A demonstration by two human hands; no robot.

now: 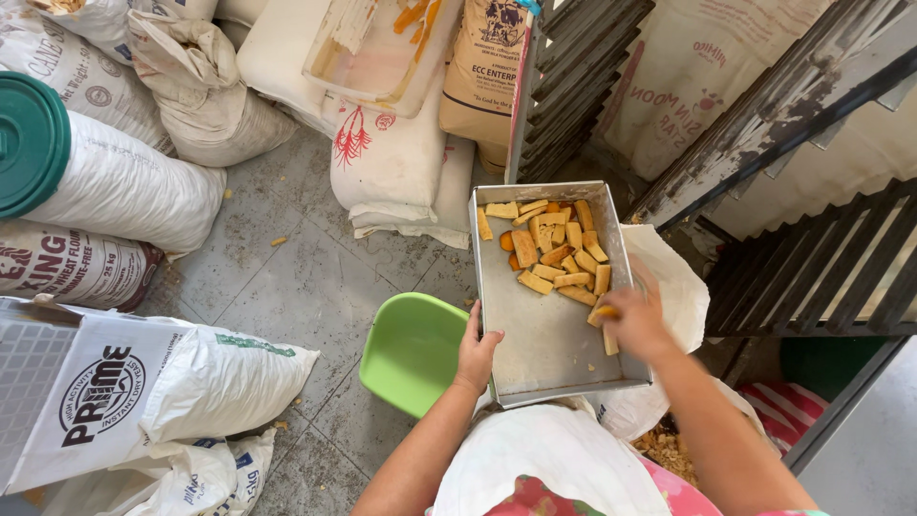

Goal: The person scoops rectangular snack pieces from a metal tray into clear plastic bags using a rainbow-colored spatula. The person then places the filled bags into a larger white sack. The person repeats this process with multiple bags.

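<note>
I look down at a rectangular metal baking tray (544,344) held in front of me. My left hand (475,351) grips its left rim. Several golden toasted bread sticks (556,250) lie piled at the tray's far end. My right hand (635,323) reaches over the right rim with its fingers closed on a few of these sticks near the tray's right side. A white plastic bag (673,287) sits under the tray on the right, with crumbs and pieces showing inside it lower down.
A green plastic basin (406,354) stands on the grey tiled floor left of the tray. White flour sacks (115,382) lie stacked left and behind, one beside a green-lidded bin (29,143). Dark metal racks (812,258) stand at the right. Crumbs dot the floor.
</note>
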